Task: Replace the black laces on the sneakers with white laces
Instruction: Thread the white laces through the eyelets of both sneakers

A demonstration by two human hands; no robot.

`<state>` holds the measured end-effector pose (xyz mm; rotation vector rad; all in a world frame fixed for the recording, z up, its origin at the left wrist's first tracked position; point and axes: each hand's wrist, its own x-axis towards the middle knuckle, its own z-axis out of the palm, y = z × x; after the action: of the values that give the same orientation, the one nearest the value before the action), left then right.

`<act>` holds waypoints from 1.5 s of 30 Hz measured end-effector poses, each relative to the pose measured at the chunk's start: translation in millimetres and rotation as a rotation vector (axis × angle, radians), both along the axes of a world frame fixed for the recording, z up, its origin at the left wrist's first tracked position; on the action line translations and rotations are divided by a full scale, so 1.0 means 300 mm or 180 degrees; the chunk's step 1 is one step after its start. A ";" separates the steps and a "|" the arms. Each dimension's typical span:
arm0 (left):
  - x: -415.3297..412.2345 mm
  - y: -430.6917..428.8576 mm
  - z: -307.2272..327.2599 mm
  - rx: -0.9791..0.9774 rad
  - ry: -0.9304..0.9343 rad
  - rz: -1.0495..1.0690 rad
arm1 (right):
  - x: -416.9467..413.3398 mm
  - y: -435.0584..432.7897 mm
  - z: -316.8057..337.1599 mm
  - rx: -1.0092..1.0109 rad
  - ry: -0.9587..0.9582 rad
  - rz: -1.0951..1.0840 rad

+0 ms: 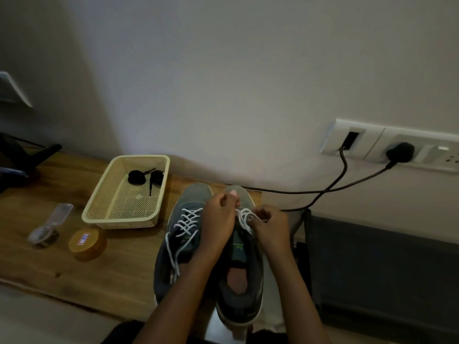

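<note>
My left hand point(218, 217) and right hand point(272, 228) pinch the white lace point(244, 216); the sneaker point(239, 252) lies lengthwise up the frame, toe toward the top.

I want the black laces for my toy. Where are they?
In the head view, the black laces lie bundled at the far end of the basket, on the table left of the sneakers.

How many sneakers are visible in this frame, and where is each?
2. The left sneaker lies on the wooden table right of the basket, already laced white. The right sneaker sits beside it; the left hand and right hand pinch its white lace.
</note>
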<state>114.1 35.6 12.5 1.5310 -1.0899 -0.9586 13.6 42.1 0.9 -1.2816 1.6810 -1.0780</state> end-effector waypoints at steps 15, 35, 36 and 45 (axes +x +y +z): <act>0.167 -0.020 -0.086 0.0806 -0.0917 -0.0745 | 0.000 0.019 -0.053 0.0333 0.0444 0.0192; 0.129 -0.052 0.039 0.0353 0.1125 -0.0080 | 0.008 -0.007 0.094 0.0402 -0.2867 -0.0269; 0.124 -0.056 0.042 0.0356 0.1426 0.0077 | 0.001 -0.010 0.102 0.0410 -0.3015 -0.0301; 0.151 -0.082 0.052 0.0053 0.2232 0.1577 | -0.087 -0.017 0.100 0.0524 -0.3520 -0.1024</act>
<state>159.5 10.9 27.9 1.2328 -0.1923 -1.0261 -12.6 36.9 30.9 -0.1589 1.0568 -1.4178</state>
